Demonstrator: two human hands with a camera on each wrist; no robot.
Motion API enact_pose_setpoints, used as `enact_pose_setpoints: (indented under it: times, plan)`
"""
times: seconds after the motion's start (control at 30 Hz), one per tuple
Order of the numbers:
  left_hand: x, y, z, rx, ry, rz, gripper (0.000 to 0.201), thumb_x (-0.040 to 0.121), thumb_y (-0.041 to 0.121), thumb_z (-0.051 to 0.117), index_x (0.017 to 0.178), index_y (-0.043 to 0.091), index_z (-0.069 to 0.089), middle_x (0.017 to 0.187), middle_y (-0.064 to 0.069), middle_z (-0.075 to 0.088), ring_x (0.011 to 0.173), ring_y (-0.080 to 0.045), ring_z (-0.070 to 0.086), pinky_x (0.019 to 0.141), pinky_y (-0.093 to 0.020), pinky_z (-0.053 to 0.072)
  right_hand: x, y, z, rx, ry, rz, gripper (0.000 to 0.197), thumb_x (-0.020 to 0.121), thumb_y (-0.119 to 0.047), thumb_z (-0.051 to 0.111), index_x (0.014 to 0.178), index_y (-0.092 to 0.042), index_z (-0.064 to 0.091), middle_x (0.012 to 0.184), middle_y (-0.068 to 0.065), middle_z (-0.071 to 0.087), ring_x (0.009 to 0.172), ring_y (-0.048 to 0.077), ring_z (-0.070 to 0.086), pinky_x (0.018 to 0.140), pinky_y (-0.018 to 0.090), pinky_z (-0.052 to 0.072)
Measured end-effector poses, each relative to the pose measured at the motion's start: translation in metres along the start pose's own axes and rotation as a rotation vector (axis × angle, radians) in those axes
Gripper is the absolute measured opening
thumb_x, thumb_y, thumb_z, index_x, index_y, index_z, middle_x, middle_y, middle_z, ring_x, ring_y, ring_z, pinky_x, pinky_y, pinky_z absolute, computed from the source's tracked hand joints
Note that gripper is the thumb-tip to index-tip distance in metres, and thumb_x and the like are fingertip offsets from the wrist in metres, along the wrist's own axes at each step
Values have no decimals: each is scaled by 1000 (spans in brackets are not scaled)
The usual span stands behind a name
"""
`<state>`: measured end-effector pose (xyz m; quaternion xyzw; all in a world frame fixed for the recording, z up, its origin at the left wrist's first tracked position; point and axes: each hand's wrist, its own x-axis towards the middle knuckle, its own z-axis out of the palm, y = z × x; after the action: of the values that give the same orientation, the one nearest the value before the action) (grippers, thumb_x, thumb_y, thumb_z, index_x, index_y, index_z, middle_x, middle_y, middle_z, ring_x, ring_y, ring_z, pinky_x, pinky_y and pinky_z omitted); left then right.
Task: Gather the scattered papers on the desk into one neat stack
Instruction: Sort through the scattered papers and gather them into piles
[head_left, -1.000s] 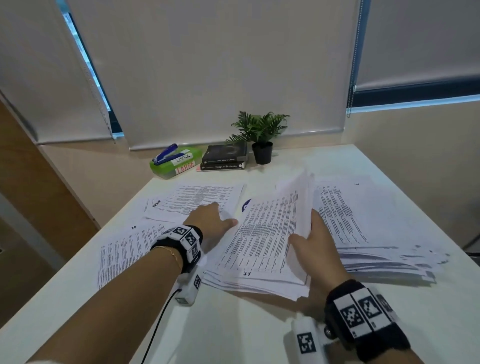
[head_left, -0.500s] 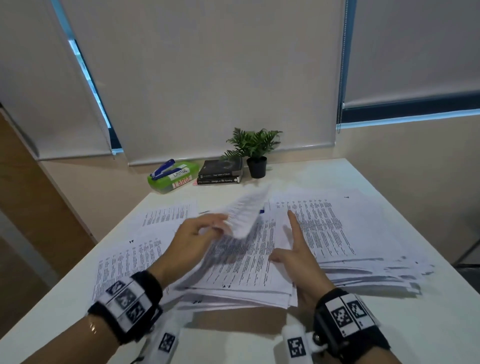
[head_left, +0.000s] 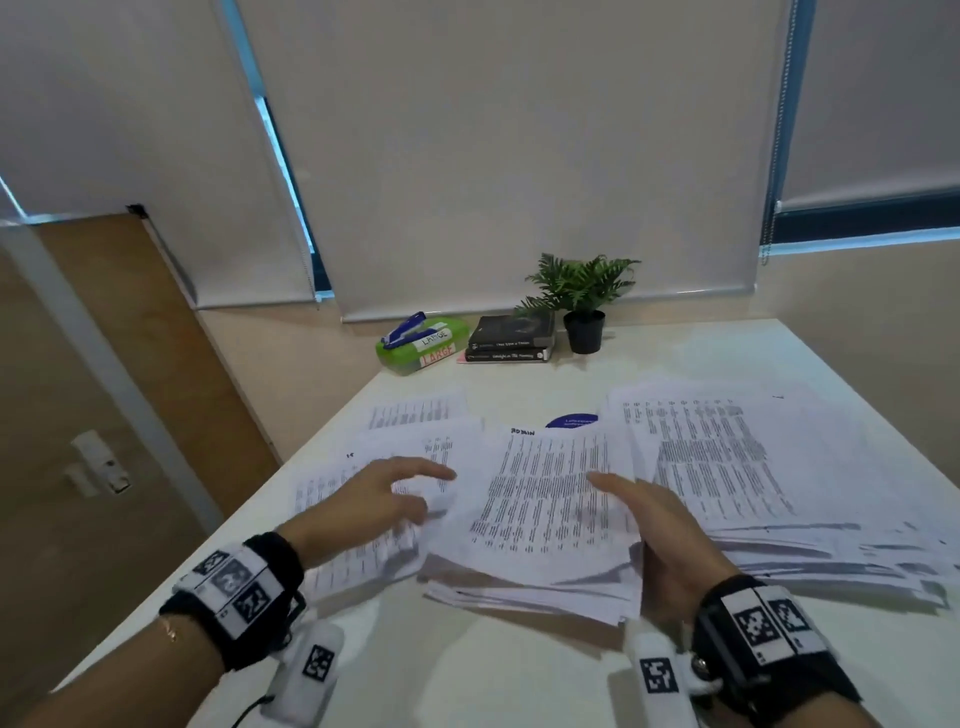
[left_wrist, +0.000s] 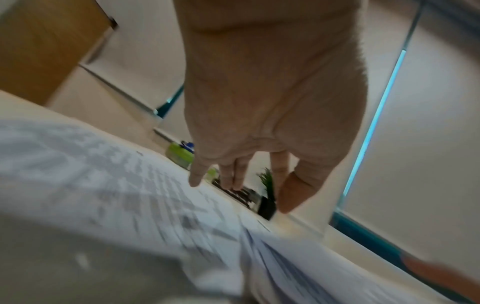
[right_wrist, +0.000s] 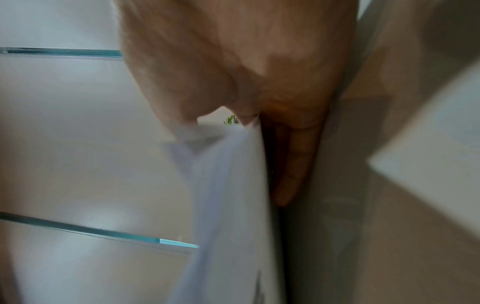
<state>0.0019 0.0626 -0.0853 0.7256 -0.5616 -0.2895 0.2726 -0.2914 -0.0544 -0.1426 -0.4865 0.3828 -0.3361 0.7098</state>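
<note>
On the far left of the white desk (head_left: 519, 675) a few printed sheets (head_left: 358, 499) lie fanned toward the left edge, and the left hand (head_left: 374, 501) hovers just above them with its fingers (left_wrist: 235, 174) straight and spread, holding nothing; the left wrist view shows the palm clear of the paper below it, though that view is blurred. Just to its right sits the middle pile of papers (head_left: 545, 519), a thick, uneven bundle whose top sheet is covered in columns of print. The right hand (head_left: 654, 530) is at this pile's right edge, thumb lying on the top sheet and the other fingers (right_wrist: 293, 164) tucked down beside or under the edge, so it grips the bundle from the side. Further right a larger spread of papers (head_left: 737, 467) lies slumped and staggered toward the right edge of the desk, touching or overlapping the middle pile. At the back of the desk, from left to right, stand a green box (head_left: 423, 345) with a blue stapler (head_left: 402, 328) on top, two dark books (head_left: 511, 340) stacked flat, and a small potted plant (head_left: 584, 301) against the wall
</note>
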Motion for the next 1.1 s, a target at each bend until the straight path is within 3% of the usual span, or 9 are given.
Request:
enact_pose_setpoints:
  times: [0.07, 0.17, 0.23, 0.37, 0.5, 0.57, 0.73, 0.97, 1.1]
  plan:
    - [4, -24, -23, 90, 187, -190, 52, 94, 26, 76, 143, 31, 61, 159, 4, 47, 119, -9, 57, 92, -25, 48, 0, 4, -1, -111, 22, -55, 28, 90, 3, 72, 117, -6, 71, 104, 7, 80, 90, 28, 78, 73, 37, 62]
    - [15, -75, -47, 220, 302, -558, 140, 57, 79, 86, 162, 6, 29, 161, -17, 44, 140, -35, 50, 110, -46, 49, 7, 13, -2, -198, 82, -81, 39, 86, 14, 67, 120, -5, 69, 108, 9, 79, 98, 30, 76, 91, 48, 60]
    - [18, -95, -51, 258, 307, -639, 160, 45, 84, 89, 160, -5, 24, 154, -22, 52, 136, -40, 56, 106, -48, 54, 7, 12, 0, -244, 96, -119, 48, 86, 14, 63, 129, -8, 63, 115, 6, 74, 105, 28, 71, 93, 45, 56]
    - [24, -92, -41, 211, 400, -649, 95, 66, 43, 101, 132, -8, 56, 103, -13, 68, 91, -28, 65, 63, -31, 50, 4, 8, 2, -291, 72, -146, 88, 88, 11, 59, 159, -31, 29, 159, -6, 36, 143, 26, 42, 110, 47, 45]
    - [34, -89, -39, 119, 528, -567, 46, 67, 23, 99, 98, 6, 69, 94, -13, 75, 87, -32, 73, 78, -44, 64, 1, 6, 2, -260, 41, -170, 90, 89, 13, 55, 158, -41, 32, 150, -19, 26, 117, 13, 56, 83, 31, 52]
    - [40, -89, -43, 162, 594, -515, 35, 73, 25, 93, 95, 9, 70, 94, -11, 76, 83, -30, 74, 79, -45, 66, 2, 7, 1, -300, 78, -153, 76, 88, 10, 56, 151, -33, 48, 158, -12, 36, 131, 20, 52, 93, 34, 47]
    - [54, -77, -65, -251, 642, -306, 21, 80, 14, 94, 88, 6, 76, 89, -18, 76, 76, -29, 72, 65, -32, 60, 7, 16, 1, -227, 206, -142, 48, 89, -9, 78, 132, -26, 67, 139, -2, 60, 126, 47, 59, 109, 60, 47]
    - [90, -84, -57, -101, 406, -545, 81, 58, 42, 104, 113, -7, 69, 106, -4, 71, 112, -34, 71, 90, -36, 55, 8, 14, 2, -280, 213, -151, 51, 92, -5, 73, 139, -21, 63, 149, -2, 54, 143, 19, 45, 120, 41, 32]
    - [101, -70, -43, 162, 334, -588, 63, 65, 51, 99, 89, 3, 66, 79, -7, 67, 99, -33, 75, 69, -31, 50, 9, 12, 1, -330, 203, -165, 51, 93, -6, 72, 141, -22, 62, 152, -2, 52, 145, 17, 42, 113, 35, 31]
